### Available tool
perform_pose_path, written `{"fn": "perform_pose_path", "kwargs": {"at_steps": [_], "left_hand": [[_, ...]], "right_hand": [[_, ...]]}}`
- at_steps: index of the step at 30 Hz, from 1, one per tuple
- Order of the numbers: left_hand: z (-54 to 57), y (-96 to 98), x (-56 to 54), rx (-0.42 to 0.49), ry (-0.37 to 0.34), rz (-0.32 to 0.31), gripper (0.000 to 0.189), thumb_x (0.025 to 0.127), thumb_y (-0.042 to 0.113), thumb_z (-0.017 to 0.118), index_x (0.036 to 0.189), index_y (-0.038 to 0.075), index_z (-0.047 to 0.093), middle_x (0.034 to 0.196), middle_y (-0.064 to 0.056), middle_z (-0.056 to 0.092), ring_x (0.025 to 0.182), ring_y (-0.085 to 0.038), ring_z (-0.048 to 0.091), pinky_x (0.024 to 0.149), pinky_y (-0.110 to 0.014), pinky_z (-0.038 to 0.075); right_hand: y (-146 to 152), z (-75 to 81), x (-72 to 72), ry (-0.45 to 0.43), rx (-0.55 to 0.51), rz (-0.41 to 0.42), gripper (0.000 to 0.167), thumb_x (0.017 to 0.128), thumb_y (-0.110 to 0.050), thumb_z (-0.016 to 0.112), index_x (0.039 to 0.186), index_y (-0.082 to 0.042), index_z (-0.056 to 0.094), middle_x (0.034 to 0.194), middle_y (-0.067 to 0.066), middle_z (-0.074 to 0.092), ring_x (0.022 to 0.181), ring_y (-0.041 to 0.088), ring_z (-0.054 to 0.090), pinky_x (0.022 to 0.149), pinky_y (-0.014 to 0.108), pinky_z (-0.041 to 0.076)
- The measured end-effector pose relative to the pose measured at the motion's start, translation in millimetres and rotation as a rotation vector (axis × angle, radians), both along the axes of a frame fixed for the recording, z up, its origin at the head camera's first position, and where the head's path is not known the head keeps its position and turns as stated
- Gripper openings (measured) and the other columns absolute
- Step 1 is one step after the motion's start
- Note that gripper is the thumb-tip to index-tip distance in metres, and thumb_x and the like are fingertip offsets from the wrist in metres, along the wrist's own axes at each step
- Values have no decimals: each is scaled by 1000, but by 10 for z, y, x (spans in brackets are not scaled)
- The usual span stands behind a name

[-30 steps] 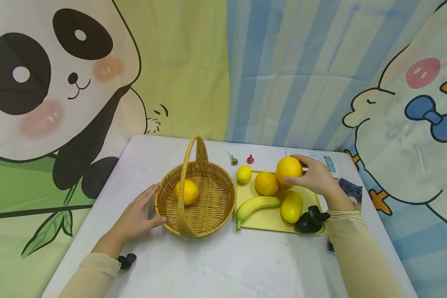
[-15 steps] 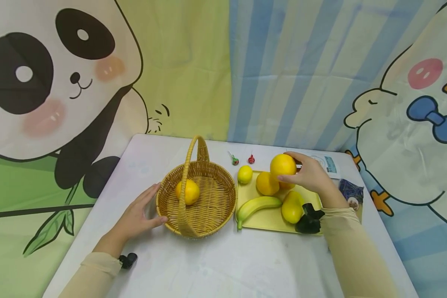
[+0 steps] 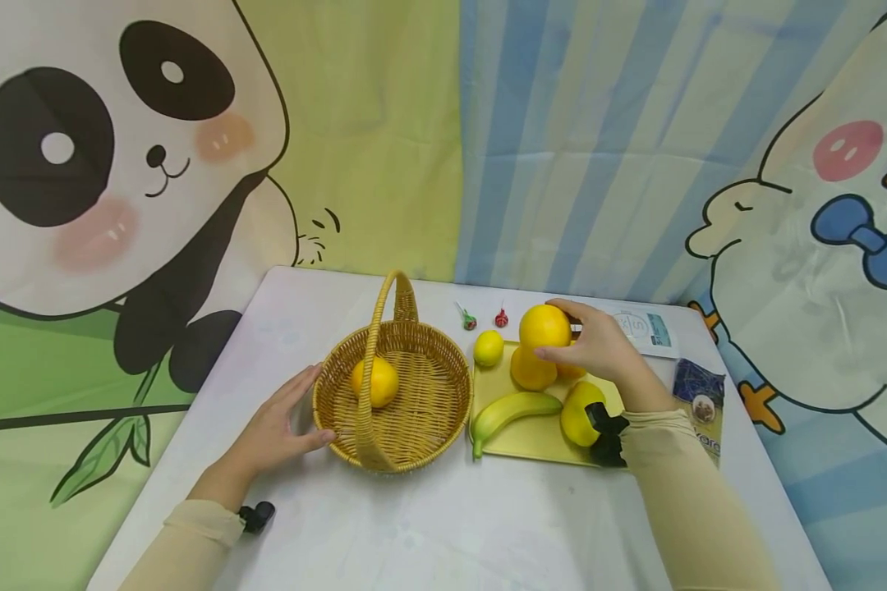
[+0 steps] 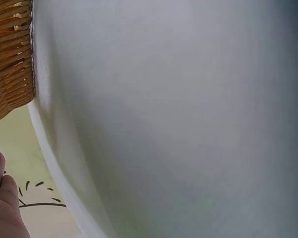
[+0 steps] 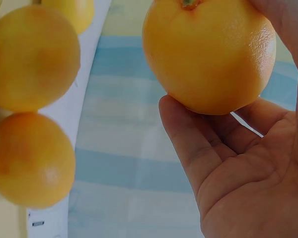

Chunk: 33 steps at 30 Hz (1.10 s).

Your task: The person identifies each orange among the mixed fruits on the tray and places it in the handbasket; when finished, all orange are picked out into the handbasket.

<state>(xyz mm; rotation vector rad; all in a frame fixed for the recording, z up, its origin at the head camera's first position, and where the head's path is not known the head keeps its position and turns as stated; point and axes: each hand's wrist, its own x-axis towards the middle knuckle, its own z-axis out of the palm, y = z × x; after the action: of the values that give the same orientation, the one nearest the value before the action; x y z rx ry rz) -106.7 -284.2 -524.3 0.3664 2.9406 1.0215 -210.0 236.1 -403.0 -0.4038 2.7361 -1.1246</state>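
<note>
In the head view, my right hand [image 3: 595, 349] holds an orange [image 3: 544, 327] between thumb and fingers, raised over the yellow tray [image 3: 517, 445]. The right wrist view has the same orange [image 5: 208, 54] in the fingers, with two more oranges lower down at the left. My left hand [image 3: 277, 431] rests beside the wicker basket [image 3: 430, 447], fingers extended, thumb at its rim. One orange [image 3: 379, 382] lies inside the basket, behind the arched handle. On the tray are a banana [image 3: 513, 412], a lemon [image 3: 489, 348], a yellow mango-like fruit [image 3: 578, 417] and another orange [image 3: 532, 371].
Two wrapped lollipops, one green [image 3: 469, 321] and one red [image 3: 501, 318], lie behind the tray. To the right are a white packet [image 3: 646, 332] and a dark printed packet [image 3: 700, 402]. A dark thing at the tray's near right corner is mostly hidden by the wrist camera.
My right hand has carried the orange leftward over the tray, now in front of the orange there. The left hand and basket stay in place; the head view has shifted slightly.
</note>
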Motion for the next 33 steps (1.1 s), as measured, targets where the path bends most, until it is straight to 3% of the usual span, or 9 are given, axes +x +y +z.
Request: {"fn": "perform_pose_path", "kwargs": {"at_steps": [33], "left_hand": [[17,4,22,12,5,-5,115,76,55,89,168,24,26,171,-17,31,156,-46,32,120,-74,32]], "right_hand": [[-761,170,-66,26,-26,131,96,76,-48,92,157,-21,48,155,5,55,123,30,66,97,46,62]]}}
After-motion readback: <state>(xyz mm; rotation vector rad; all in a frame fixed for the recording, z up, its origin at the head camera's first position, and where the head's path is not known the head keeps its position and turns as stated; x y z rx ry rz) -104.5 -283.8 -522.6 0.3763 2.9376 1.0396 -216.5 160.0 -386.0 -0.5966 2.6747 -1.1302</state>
